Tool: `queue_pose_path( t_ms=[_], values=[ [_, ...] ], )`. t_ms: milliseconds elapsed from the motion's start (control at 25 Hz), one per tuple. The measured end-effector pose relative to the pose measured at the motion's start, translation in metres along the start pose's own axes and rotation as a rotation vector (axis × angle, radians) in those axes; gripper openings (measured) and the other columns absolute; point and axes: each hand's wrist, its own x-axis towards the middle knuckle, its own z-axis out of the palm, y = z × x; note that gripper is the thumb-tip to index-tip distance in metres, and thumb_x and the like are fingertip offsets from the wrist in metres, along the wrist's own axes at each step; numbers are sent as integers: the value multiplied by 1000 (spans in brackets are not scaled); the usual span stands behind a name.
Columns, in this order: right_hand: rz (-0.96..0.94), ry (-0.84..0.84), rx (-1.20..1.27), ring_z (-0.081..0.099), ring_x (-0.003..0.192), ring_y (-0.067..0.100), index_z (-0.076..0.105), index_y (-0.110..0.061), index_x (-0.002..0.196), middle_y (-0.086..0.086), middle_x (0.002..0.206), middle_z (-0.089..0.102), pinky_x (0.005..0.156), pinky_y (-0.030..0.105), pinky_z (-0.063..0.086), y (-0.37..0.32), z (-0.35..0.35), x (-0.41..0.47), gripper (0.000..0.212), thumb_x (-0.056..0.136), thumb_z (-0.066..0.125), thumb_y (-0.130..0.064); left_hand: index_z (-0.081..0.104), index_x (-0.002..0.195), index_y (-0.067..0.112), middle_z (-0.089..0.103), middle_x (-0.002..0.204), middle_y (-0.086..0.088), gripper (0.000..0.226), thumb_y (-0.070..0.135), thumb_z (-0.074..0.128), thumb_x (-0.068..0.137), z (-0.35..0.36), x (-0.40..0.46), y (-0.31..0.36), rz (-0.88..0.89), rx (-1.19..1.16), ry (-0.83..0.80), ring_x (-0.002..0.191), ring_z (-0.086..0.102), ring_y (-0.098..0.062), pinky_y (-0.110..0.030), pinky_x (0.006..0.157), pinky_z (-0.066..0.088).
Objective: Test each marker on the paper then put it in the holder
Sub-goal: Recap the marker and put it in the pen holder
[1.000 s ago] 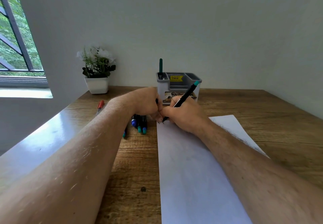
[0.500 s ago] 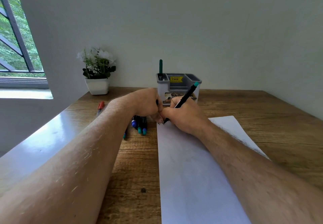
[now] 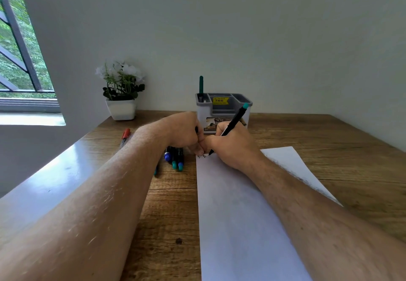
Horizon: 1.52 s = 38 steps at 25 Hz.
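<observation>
My right hand point(image 3: 232, 146) grips a black marker with a teal end point(image 3: 234, 121), its tip touching the top left corner of the white paper point(image 3: 237, 215), where small black marks show. My left hand point(image 3: 184, 132) is curled beside it, holding what looks like the black cap, with its fingertips on the paper's corner. Several markers point(image 3: 174, 159) lie on the table left of the paper, partly hidden by my left arm. The grey and white holder point(image 3: 222, 109) stands behind my hands with one green marker point(image 3: 201, 85) upright in its left slot.
A red pen point(image 3: 125, 134) lies at the table's left side. A white pot with a flowering plant point(image 3: 121, 96) stands at the back left against the wall. The wooden table point(image 3: 329, 149) meets walls behind and to the right; a window is at far left.
The marker tip has shifted slightly right on the paper, leaving small black marks at the corner. Both hands stay in nearly the same place.
</observation>
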Motion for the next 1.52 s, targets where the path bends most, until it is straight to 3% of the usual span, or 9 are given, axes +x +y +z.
queue_pose_path(
  t_ms=[400, 600, 720, 800, 880, 1080, 1240, 1440, 1520],
  values=[
    [155, 11, 155, 51, 55, 9, 46, -21, 51, -7, 51, 51, 50, 23, 38, -8, -10, 0, 38, 79, 70, -26, 65, 83, 33, 60, 84, 13, 14, 19, 65, 85, -2, -2, 4, 29, -85, 160, 76, 52, -4, -19, 60, 36],
    [253, 68, 337, 49, 55, 13, 49, -20, 56, -2, 53, 52, 53, 29, 38, -11, -15, 3, 31, 82, 64, -23, 74, 92, 27, 62, 120, -1, 27, 28, 48, 85, -8, -9, 9, 35, -253, 153, 107, 55, -22, -39, 94, 44],
    [299, 123, 451, 47, 48, 10, 54, -19, 65, -2, 53, 54, 48, 27, 37, -12, -20, 8, 21, 85, 60, -21, 74, 93, 27, 63, 112, -19, 35, 21, 40, 88, -10, -11, 8, 51, -440, 216, 113, 51, -42, -54, 104, 37],
    [311, 142, 621, 41, 40, 8, 54, -18, 69, 1, 55, 54, 40, 23, 32, -11, -25, 11, 17, 86, 58, -16, 71, 102, 24, 45, 124, -4, 37, 8, 39, 92, -9, -8, 6, 69, -494, 228, 123, 43, -48, -57, 105, 36],
    [317, 146, 767, 38, 39, 9, 54, -18, 71, 3, 58, 55, 36, 19, 28, -10, -29, 12, 17, 87, 57, -11, 64, 122, 22, 60, 118, -14, 40, 2, 44, 94, -8, -4, 4, 93, -512, 219, 124, 47, -42, -52, 103, 39],
    [233, 148, 890, 48, 44, 10, 60, -14, 83, 5, 67, 64, 38, 20, 34, -10, -32, 14, 9, 91, 57, -12, 55, 138, 24, 60, 90, 12, 42, 10, 53, 98, -4, -1, 1, 206, -422, 339, 100, 52, -8, -33, 82, 46],
    [218, 149, 902, 48, 44, 11, 59, -8, 94, 6, 67, 66, 38, 20, 33, -9, -33, 15, 10, 92, 52, -14, 55, 138, 24, 53, 97, 15, 43, 8, 54, 98, -2, 1, 0, 228, -418, 363, 108, 59, -24, -29, 83, 42],
    [225, 133, 880, 50, 46, 11, 62, -8, 97, 6, 68, 69, 40, 21, 34, -6, -31, 16, 14, 91, 53, -17, 54, 139, 26, 56, 106, 12, 45, 7, 53, 98, -3, 1, 1, 274, -411, 341, 82, 54, -2, -26, 84, 39],
    [231, 120, 875, 50, 46, 11, 64, -6, 101, 7, 70, 70, 40, 21, 35, -5, -30, 17, 18, 91, 54, -18, 54, 138, 27, 57, 117, 10, 46, 5, 52, 97, -4, 1, 1, 299, -394, 331, 100, 53, -4, -26, 94, 38]
  ],
)
